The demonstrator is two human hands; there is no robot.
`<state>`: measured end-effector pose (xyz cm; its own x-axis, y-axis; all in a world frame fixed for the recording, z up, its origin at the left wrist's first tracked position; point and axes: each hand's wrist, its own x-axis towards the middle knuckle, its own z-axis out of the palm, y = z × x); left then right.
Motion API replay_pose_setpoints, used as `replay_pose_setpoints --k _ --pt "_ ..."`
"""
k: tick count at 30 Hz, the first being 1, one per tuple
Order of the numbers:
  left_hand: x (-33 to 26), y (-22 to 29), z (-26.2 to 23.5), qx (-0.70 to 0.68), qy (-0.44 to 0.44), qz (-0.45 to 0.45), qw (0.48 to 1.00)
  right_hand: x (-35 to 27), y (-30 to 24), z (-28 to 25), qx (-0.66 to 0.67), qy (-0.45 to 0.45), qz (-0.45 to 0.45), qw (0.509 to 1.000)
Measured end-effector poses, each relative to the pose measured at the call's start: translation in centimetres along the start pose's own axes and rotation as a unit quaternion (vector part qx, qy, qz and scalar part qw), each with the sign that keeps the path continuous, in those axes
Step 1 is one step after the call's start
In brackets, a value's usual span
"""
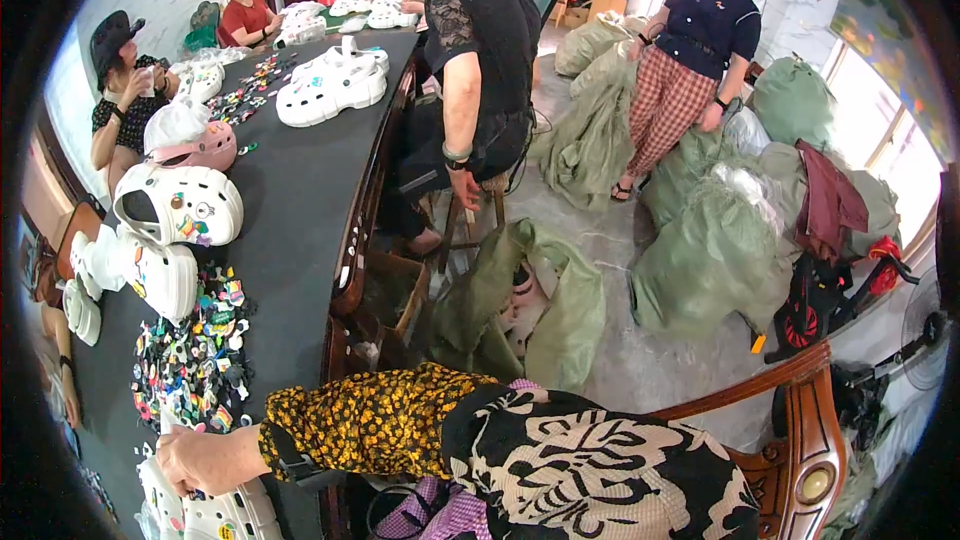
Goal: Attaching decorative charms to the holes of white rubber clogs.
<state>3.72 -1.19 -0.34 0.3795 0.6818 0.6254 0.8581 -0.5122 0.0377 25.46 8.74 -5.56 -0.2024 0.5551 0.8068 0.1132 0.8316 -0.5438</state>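
My right hand (208, 460) reaches over the table's near end, in a yellow-and-black floral sleeve (365, 425). Its fingers are bent closed on a white clog (232, 513) with colourful shoe charms, one of a pair at the lower edge. The fingertips are partly hidden. Just beyond the hand lies a heap of small colourful shoe charms (200, 345). My left hand does not show.
On the dark table (290, 220) stand more white clogs (180, 205) and a pink clog (205, 147). Several co-workers sit around it; a person (690, 50) stands among green sacks (715, 260). An open sack (565, 310) and a wooden chair (800, 440) are close by.
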Motion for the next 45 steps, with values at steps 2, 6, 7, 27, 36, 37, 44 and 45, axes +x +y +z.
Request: replay_pose_setpoints --k 2,6,7,27,36,37,44,45 --pt "-0.1 -0.2 -0.1 0.005 -0.005 -0.003 1.0 0.0 -0.3 0.0 -0.01 -0.001 -0.005 1.0" --pt "-0.1 -0.1 -0.2 -0.003 -0.011 -0.007 1.0 0.0 -0.4 0.0 -0.013 -0.006 -0.002 1.0" --pt "-0.1 0.1 -0.3 -0.009 -0.007 -0.001 1.0 0.0 -0.4 0.0 -0.01 -0.004 -0.001 1.0" --pt "0.0 1.0 -1.2 0.021 -0.022 -0.026 0.999 -0.3 -1.8 -0.6 -0.009 -0.006 0.009 1.0" --pt "0.6 1.7 -1.5 0.011 -0.035 -0.023 0.999 -0.5 -2.1 -1.0 -0.017 -0.015 0.025 0.999" --pt "0.6 1.7 -1.5 0.011 -0.026 -0.016 0.999 -0.5 -2.0 -1.1 -0.02 -0.009 0.02 1.0" --pt "0.3 1.1 -1.1 0.004 -0.028 -0.01 1.0 -0.4 -2.0 -0.8 -0.027 -0.003 0.021 0.999" --pt "0.3 1.1 -1.1 0.004 -0.03 -0.008 1.0 -0.5 -2.0 -0.8 -0.025 0.008 0.015 1.0"
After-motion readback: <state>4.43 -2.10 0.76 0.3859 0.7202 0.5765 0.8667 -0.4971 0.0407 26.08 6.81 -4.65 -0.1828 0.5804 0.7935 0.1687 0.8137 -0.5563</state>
